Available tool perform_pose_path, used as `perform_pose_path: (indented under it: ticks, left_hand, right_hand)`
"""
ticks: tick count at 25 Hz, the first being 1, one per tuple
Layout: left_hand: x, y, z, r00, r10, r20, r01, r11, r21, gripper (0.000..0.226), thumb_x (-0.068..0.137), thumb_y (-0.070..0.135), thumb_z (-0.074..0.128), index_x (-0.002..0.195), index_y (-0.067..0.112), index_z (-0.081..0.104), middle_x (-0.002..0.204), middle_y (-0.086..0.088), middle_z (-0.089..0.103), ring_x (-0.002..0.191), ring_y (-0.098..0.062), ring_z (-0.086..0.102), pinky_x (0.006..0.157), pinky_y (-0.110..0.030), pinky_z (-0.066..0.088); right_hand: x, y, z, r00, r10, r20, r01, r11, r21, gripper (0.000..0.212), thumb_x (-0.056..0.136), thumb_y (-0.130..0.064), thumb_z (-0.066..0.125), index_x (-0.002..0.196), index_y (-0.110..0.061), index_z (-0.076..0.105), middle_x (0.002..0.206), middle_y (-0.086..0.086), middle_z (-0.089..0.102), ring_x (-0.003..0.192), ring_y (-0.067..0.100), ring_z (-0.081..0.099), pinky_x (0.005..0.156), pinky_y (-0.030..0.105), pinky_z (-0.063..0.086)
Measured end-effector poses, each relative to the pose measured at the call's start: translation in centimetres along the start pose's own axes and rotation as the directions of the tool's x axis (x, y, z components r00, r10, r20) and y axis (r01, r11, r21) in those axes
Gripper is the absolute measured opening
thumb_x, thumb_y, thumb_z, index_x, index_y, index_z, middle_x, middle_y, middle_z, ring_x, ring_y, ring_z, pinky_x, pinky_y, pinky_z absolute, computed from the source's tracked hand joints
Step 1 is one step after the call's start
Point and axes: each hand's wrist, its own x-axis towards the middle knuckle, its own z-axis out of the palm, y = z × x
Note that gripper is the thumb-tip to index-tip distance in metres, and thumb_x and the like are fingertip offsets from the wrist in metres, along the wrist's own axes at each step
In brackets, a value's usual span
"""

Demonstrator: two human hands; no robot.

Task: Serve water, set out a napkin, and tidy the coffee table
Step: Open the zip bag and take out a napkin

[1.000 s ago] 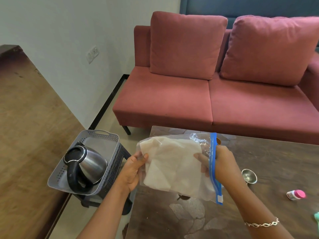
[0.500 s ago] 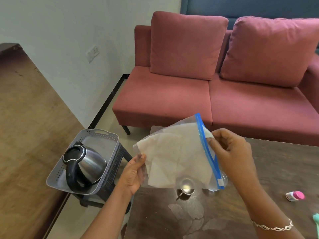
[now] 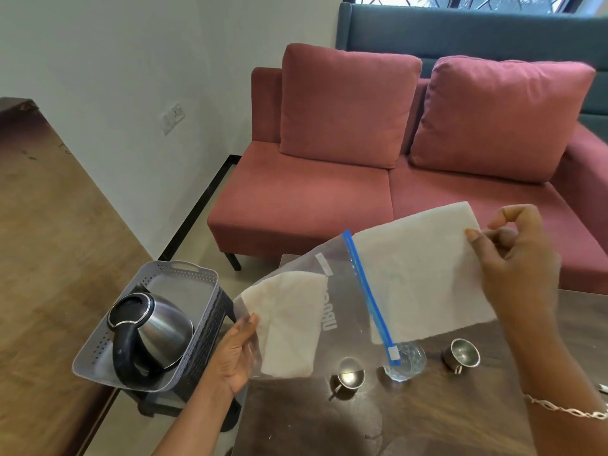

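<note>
The step in hand looked to be drawing one napkin [image 3: 421, 274] clear of the zip bag [image 3: 332, 291] so it could be laid on the counter [image 3: 427, 419]. To do it well, the pull ought to run straight out through the blue zip mouth [image 3: 368, 294], slow enough that the sheet neither tears nor drags the remaining napkins [image 3: 289, 324] out with it, while the bag is held steady at its far end.

The right hand [image 3: 516, 268] had its fingers [image 3: 473, 236] pinched together on the napkin's right edge; the sheet hung almost wholly outside the bag, above the counter's far edge. The left hand [image 3: 233, 353] had thumb and fingers clamped on the closed bottom of the bag, near the counter's left edge. Below the bag's mouth stood a glass [image 3: 406, 362] between two steel cups [image 3: 350, 378], so the napkin should be lowered clear of them. The kettle [image 3: 151, 334] sat in a grey tray [image 3: 197, 274] off the counter's left side.
</note>
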Motion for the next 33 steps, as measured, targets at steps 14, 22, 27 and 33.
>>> perform_pose_path:
  ticks: [14, 22, 27, 33]
  left_hand:
    - [-0.1, -0.8, 1.2, 0.999, 0.016, -0.043, -0.025, 0.976, -0.216, 0.026, 0.096, 0.017, 0.04, 0.103, 0.018, 0.065, 0.097, -0.005, 0.075, 0.086, -0.023, 0.072, 0.073, -0.051, 0.056]
    - [-1.1, -0.8, 1.7, 0.972, 0.07, -0.224, -0.042, 0.991, 0.127, 0.053, 0.081, 0.025, 0.065, 0.13, 0.018, 0.046, 0.128, -0.01, 0.057, 0.118, -0.029, 0.054, 0.091, -0.049, 0.046]
    - [-2.0, 1.2, 2.2, 0.963, 0.271, 0.003, -0.222, 0.782, 0.583, 0.088, 0.058, 0.026, 0.075, 0.136, 0.022, 0.035, 0.135, -0.001, 0.047, 0.123, -0.013, 0.043, 0.101, -0.032, 0.034]
    - [-3.4, 0.3, 0.9, 0.986, 0.084, 0.146, -0.164, 0.676, 0.719, 0.042, 0.063, 0.009, 0.07, 0.105, 0.01, 0.06, 0.092, -0.004, 0.068, 0.083, -0.008, 0.061, 0.077, -0.018, 0.05]
  right_hand:
    - [-3.8, -1.8, 2.9, 0.839, 0.017, 0.543, 0.043, 0.994, -0.096, 0.022, 0.073, -0.043, 0.069, 0.071, -0.021, 0.066, 0.076, -0.007, 0.062, 0.064, 0.002, 0.051, 0.056, 0.017, 0.034]
    - [-5.0, -2.0, 4.4, 0.818, -0.021, 0.575, 0.116, 0.985, -0.129, 0.009, 0.08, -0.023, 0.068, 0.076, -0.015, 0.067, 0.056, -0.011, 0.047, 0.051, 0.009, 0.042, 0.056, 0.027, 0.031]
    - [-6.5, -0.7, 5.1, 0.713, -0.316, 0.626, 0.491, 0.862, -0.123, 0.01, 0.079, -0.02, 0.065, 0.078, -0.013, 0.071, 0.074, 0.0, 0.064, 0.06, 0.026, 0.06, 0.052, 0.035, 0.048]
    - [-11.0, 1.9, 5.5, 0.519, -0.368, 0.771, 0.593, 0.805, -0.015, 0.011, 0.07, -0.026, 0.06, 0.069, -0.019, 0.069, 0.068, -0.006, 0.062, 0.049, 0.017, 0.06, 0.037, 0.026, 0.039]
